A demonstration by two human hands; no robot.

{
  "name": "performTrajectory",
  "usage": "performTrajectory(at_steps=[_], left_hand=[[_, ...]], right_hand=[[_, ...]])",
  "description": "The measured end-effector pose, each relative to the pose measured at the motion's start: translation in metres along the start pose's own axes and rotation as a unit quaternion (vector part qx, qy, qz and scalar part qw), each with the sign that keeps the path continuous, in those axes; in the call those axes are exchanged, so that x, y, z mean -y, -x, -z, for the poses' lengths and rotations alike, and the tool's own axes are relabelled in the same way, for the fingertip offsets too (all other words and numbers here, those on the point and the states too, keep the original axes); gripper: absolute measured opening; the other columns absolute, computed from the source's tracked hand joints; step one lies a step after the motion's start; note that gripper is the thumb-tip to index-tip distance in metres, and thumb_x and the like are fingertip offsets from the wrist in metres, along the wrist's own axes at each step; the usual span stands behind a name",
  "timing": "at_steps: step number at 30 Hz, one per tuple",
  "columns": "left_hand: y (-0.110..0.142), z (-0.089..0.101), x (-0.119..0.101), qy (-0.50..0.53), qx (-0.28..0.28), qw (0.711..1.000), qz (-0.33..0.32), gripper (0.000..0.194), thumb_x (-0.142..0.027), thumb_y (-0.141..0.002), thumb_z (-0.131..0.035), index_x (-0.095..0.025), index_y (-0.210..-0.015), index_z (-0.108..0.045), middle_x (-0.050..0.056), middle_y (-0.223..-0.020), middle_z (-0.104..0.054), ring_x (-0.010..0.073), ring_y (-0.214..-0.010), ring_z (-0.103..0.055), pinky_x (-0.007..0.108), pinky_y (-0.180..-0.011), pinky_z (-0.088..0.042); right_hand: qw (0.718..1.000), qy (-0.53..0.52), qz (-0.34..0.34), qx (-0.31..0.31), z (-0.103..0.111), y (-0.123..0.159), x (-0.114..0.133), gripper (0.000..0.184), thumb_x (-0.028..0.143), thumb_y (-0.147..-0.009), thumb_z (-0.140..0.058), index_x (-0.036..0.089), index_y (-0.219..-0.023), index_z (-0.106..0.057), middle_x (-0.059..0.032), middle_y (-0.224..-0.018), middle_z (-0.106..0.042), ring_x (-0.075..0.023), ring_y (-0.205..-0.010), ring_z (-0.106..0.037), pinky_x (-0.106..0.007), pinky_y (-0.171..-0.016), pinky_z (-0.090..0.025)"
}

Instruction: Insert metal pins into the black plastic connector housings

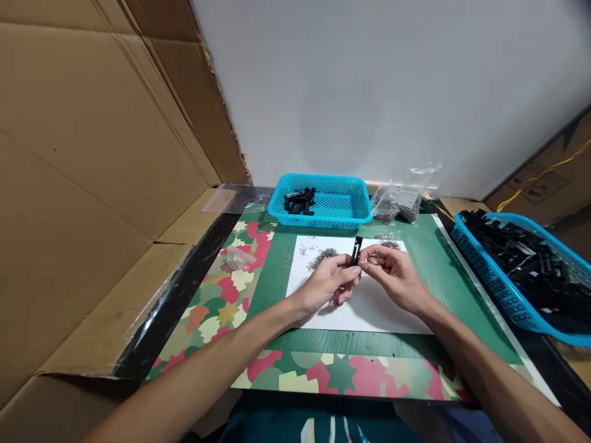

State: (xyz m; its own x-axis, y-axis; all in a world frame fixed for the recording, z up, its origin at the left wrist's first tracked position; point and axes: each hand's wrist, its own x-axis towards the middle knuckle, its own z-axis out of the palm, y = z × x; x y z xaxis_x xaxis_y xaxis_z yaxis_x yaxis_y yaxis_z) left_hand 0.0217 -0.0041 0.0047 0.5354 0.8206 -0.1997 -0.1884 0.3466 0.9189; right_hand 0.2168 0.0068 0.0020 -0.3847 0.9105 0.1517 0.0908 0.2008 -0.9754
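My left hand (336,278) grips a slim black plastic piece (356,251) with a slot near its upper end, held upright above the white sheet (360,314). Against its right side, my right hand (392,274) is closed in a pinch; whatever lies between those fingertips is too small to make out. On the sheet, just beyond my left hand, is a pile of small metal parts (325,257), with some scattered loose around it. A second pile of small metal parts (390,244) shows behind my right hand, partly hidden by it.
A blue basket (323,223) holding several black pieces stands at the back. Another blue basket (503,295), heaped with black pieces, is on the right. Plastic bags (397,203) of small parts lean by the wall. A small clear bag (240,258) lies left; cardboard (92,154) rises beyond it.
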Motion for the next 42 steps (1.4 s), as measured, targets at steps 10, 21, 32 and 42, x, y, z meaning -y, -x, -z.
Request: performTrajectory(at_steps=[10, 21, 32, 42], left_hand=[[0.002, 0.000, 0.000, 0.025, -0.044, 0.998, 0.030, 0.029, -0.037, -0.087, -0.074, -0.017, -0.101, -0.058, -0.005, -0.080, -0.049, 0.0000, -0.044, -0.034, 0.017, -0.038, -0.014], [0.009, 0.006, -0.010, 0.079, -0.004, 0.995, 0.067, 0.021, -0.031, -0.086, -0.068, -0.016, -0.083, -0.055, -0.004, -0.074, -0.046, 0.0024, -0.047, -0.032, 0.021, -0.043, -0.012], [0.008, 0.007, -0.012, 0.034, -0.005, 0.995, 0.095, 0.029, -0.041, -0.086, -0.073, -0.016, -0.086, -0.058, -0.004, -0.074, -0.046, 0.0016, -0.048, -0.031, 0.021, -0.045, -0.009], [0.006, 0.006, -0.012, -0.041, -0.020, 0.998, 0.051, 0.036, -0.049, -0.088, -0.074, -0.019, -0.104, -0.063, -0.008, -0.065, -0.039, 0.0037, -0.045, -0.025, 0.021, -0.043, -0.010]], right_hand=[[0.999, 0.038, 0.006, 0.002, -0.002, 0.003, 0.002, 0.026, 0.043, -0.102, -0.062, 0.018, -0.095, -0.068, -0.0002, -0.075, -0.055, -0.0124, -0.065, -0.042, -0.027, -0.058, -0.030], [0.947, 0.260, 0.184, -0.047, 0.003, 0.008, 0.004, 0.017, 0.023, -0.098, -0.064, 0.019, -0.100, -0.080, 0.0023, -0.061, -0.059, -0.0084, -0.048, -0.031, -0.025, -0.046, -0.027], [0.900, 0.332, 0.277, -0.049, 0.005, 0.011, 0.003, 0.012, 0.017, -0.096, -0.066, 0.015, -0.100, -0.077, 0.0067, -0.053, -0.047, -0.0081, -0.046, -0.033, -0.024, -0.048, -0.031], [0.953, 0.245, 0.149, -0.095, 0.003, 0.007, 0.011, 0.016, 0.025, -0.094, -0.066, 0.017, -0.083, -0.077, 0.0079, -0.055, -0.028, -0.0087, -0.049, -0.025, -0.027, -0.048, -0.022]])
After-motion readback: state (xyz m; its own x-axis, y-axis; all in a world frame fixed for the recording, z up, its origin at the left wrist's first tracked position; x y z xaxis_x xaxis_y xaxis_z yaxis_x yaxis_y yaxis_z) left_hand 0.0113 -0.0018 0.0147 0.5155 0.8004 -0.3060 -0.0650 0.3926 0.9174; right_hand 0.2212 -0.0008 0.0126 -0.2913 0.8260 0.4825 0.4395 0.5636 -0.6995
